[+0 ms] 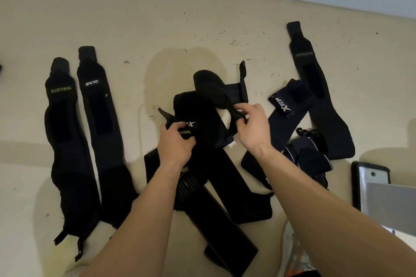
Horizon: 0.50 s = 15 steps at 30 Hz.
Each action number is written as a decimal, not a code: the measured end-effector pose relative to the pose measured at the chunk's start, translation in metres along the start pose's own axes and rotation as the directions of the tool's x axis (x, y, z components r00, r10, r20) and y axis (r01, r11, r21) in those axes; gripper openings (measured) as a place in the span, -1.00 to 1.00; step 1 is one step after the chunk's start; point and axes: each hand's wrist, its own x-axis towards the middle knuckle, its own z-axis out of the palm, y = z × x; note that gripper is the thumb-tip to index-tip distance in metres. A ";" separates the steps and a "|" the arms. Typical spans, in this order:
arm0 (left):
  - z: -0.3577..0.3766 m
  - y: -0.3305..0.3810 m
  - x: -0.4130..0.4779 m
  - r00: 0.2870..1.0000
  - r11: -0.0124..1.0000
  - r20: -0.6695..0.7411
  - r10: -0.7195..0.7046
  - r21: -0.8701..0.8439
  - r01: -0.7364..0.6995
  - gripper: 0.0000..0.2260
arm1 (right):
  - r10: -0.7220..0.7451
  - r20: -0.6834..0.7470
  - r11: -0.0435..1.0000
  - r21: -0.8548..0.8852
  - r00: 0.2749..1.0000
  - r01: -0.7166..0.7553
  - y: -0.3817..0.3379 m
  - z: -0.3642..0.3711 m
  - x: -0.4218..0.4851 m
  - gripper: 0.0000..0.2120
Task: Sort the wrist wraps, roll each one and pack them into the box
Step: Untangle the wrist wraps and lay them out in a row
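Your left hand (176, 141) is closed around a black wrap with a green label (186, 132) in the middle pile (216, 164). Your right hand (252, 128) pinches a thin black loop (234, 111) on another wrap there. At nine o'clock, two wraps (85, 141) lie flat side by side. At three o'clock sits the box (360, 184).

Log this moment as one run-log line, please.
stage: sorting | left hand: gripping XUEYING wrap in pile | right hand: pinching black strap | rolled: none visible
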 end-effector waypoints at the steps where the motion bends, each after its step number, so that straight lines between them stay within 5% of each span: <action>1: 0.001 -0.002 0.000 0.999 1.000 -0.034 -0.018 -0.020 0.017 -0.54 | 0.029 -0.031 0.999 0.036 0.999 -0.028 0.003 -0.005 0.001 -0.61; 6: 0.002 -0.015 -0.001 0.997 0.993 -0.012 -0.082 -0.088 0.080 -0.52 | 0.301 -0.217 0.937 0.250 0.928 -0.245 0.011 -0.033 0.015 -0.69; 10: 0.001 -0.027 -0.004 0.996 0.994 0.015 -0.091 -0.064 0.092 -0.56 | 0.439 -0.330 0.882 0.336 0.836 -0.330 0.014 -0.053 0.031 -0.51; 13: -0.002 -0.033 -0.009 0.994 0.990 -0.001 -0.113 -0.083 0.112 -0.66 | 0.234 -0.383 0.967 -0.003 0.894 -0.254 0.003 -0.050 0.019 -0.54; 15: -0.006 -0.033 -0.011 0.991 0.988 0.012 -0.132 -0.077 0.133 -0.74 | -0.001 -0.231 0.977 -0.208 0.973 -0.048 -0.007 -0.034 0.004 -0.66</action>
